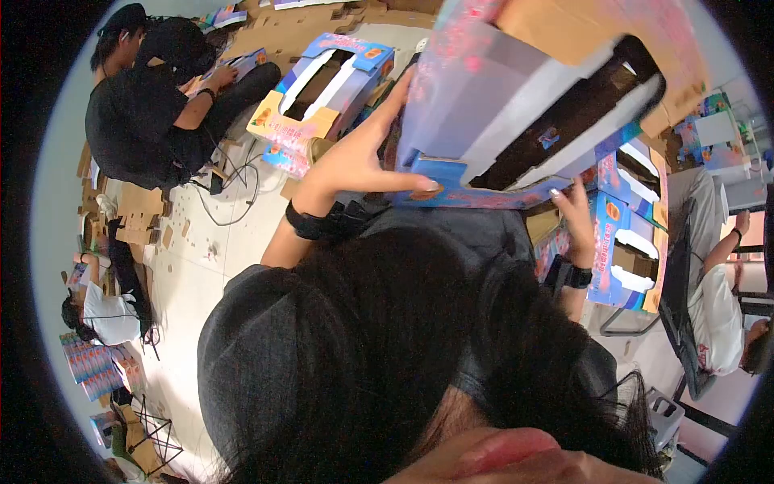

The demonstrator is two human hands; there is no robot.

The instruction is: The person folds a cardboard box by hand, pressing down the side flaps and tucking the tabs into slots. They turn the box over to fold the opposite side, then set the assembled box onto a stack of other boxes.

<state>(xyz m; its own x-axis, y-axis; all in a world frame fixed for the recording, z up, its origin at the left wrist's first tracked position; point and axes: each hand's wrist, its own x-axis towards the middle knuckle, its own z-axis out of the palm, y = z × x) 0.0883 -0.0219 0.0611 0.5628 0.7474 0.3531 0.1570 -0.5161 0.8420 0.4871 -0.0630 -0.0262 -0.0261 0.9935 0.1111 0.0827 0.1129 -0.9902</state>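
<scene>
A large printed cardboard box [476, 105], blue, pink and white with a long dark opening, is tilted up in front of my chest. My left hand [363, 157] grips its left side, the thumb across the blue lower edge and the fingers reaching up behind. At the lower right edge, the fingertips of my right hand [574, 214] press against the same box. Each wrist has a black band. What lies behind the box is hidden.
Another printed box [322, 85] stands at the upper left, and stacked ones [631, 250] are on the right. A person in black [145, 121] sits at left; people in white are at both sides. Cables [242, 189] and cardboard scraps lie on the floor.
</scene>
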